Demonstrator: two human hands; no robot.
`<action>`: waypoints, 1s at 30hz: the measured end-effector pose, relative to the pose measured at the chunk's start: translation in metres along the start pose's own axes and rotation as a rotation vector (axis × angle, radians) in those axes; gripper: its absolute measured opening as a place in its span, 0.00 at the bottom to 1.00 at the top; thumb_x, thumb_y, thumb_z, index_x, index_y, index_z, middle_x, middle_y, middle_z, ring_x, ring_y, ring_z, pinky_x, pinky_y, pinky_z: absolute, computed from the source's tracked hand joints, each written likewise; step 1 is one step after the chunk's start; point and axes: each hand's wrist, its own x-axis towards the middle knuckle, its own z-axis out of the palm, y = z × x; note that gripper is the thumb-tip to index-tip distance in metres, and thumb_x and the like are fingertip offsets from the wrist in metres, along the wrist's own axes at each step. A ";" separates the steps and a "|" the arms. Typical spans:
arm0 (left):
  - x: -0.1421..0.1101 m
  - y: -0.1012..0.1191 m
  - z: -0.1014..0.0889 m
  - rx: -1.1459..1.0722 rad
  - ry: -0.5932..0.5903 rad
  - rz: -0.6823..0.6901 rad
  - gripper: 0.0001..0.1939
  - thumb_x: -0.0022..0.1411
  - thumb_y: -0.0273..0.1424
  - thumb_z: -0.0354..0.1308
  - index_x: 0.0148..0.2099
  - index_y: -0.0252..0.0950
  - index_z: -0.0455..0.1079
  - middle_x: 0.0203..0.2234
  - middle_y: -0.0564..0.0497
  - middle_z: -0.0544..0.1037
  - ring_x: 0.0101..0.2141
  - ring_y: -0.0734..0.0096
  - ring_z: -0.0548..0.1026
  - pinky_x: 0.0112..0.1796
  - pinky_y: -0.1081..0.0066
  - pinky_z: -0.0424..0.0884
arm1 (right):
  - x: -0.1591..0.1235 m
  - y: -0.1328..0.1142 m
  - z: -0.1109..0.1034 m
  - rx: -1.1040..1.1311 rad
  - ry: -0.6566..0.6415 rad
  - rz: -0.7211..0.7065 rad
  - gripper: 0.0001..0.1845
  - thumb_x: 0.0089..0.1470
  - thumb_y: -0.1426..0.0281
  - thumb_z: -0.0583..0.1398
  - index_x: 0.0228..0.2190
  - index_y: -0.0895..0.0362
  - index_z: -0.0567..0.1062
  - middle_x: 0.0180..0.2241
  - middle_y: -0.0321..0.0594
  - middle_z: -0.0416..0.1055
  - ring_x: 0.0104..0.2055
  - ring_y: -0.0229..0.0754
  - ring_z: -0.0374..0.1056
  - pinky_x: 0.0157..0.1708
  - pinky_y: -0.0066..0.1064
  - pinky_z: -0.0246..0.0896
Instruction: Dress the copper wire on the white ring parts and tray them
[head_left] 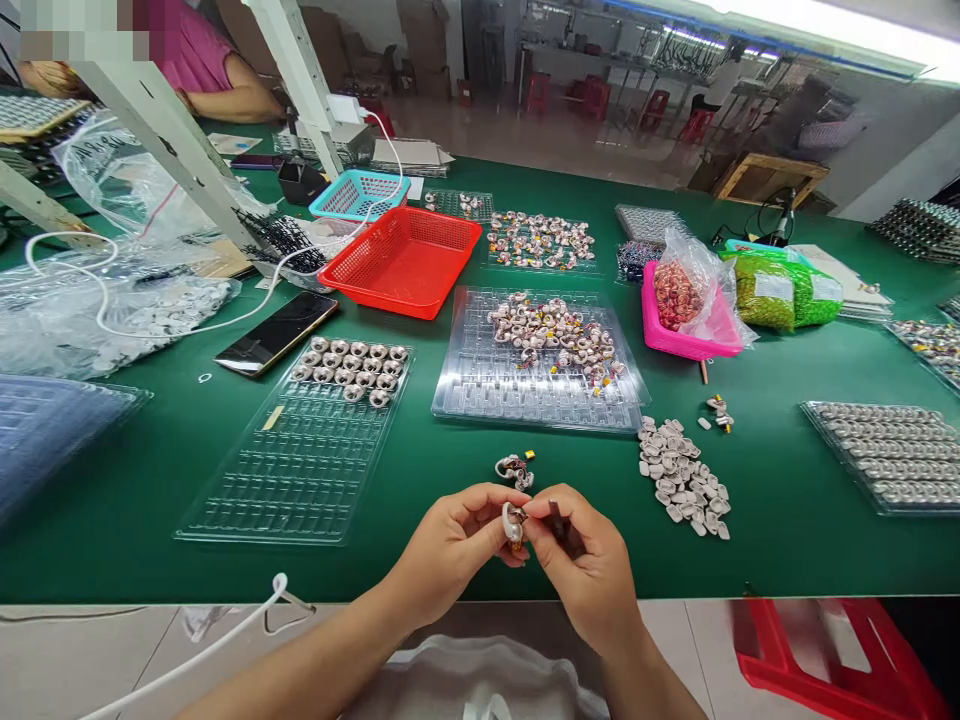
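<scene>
Nearest me, at the front edge of the bench (420, 460), both hands meet over one small pale piece (513, 525). The left hand (454, 540) pinches it between thumb and fingers, its curved shell facing left. The right hand (589, 565) is curled around a dark slim item (556, 522), possibly a tool, while its thumb and fingertip bear on the piece's right side. Whether the fingertips grip or only press cannot be told.

Step in hand, as judged: close handwork on a single piece, perhaps fitting or adjusting. The next move appears to call for a steady left pinch and light right fingertips, as the piece is small and could slip or turn.

Just beyond the hands lies a loose cluster of similar parts (514, 470), wired, with a yellow tab. To the right is a spread of pale caps (686, 480); to the left, a clear tray (277, 490) with silvery parts (367, 368) in its far rows only.

Further back, stacked clear trays (540, 408) carry a heap of wired pieces (555, 330). Behind these stands a red basket (397, 255), with a pink basket (697, 345) off to the right. At far left, a co-worker's arm (244, 95) rests on the bench.
</scene>
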 end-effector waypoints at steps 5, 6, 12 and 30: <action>0.004 0.000 -0.007 -0.051 -0.053 -0.086 0.20 0.51 0.41 0.73 0.40 0.31 0.77 0.22 0.52 0.78 0.22 0.74 0.76 0.27 0.73 0.76 | 0.001 0.002 -0.002 -0.087 -0.059 -0.132 0.08 0.62 0.74 0.60 0.40 0.51 0.78 0.34 0.39 0.74 0.33 0.39 0.71 0.30 0.29 0.66; 0.005 0.000 -0.008 -0.055 -0.062 -0.102 0.19 0.51 0.41 0.73 0.39 0.32 0.77 0.22 0.53 0.78 0.21 0.75 0.75 0.26 0.74 0.76 | 0.002 0.000 -0.004 -0.117 -0.075 -0.148 0.09 0.62 0.74 0.60 0.40 0.50 0.78 0.34 0.39 0.74 0.33 0.39 0.71 0.29 0.28 0.65; 0.008 0.003 -0.008 -0.042 -0.079 -0.189 0.17 0.50 0.37 0.73 0.37 0.31 0.75 0.20 0.54 0.76 0.19 0.76 0.74 0.22 0.75 0.76 | 0.005 -0.006 -0.012 -0.195 -0.169 -0.176 0.10 0.61 0.76 0.59 0.41 0.50 0.76 0.35 0.38 0.75 0.34 0.39 0.72 0.31 0.28 0.66; 0.008 0.008 -0.011 0.081 -0.086 -0.201 0.16 0.48 0.34 0.74 0.36 0.30 0.75 0.24 0.51 0.81 0.24 0.75 0.77 0.29 0.74 0.76 | 0.011 -0.009 -0.018 -0.353 -0.294 -0.086 0.06 0.55 0.76 0.59 0.33 0.53 0.73 0.31 0.34 0.70 0.28 0.36 0.64 0.27 0.27 0.57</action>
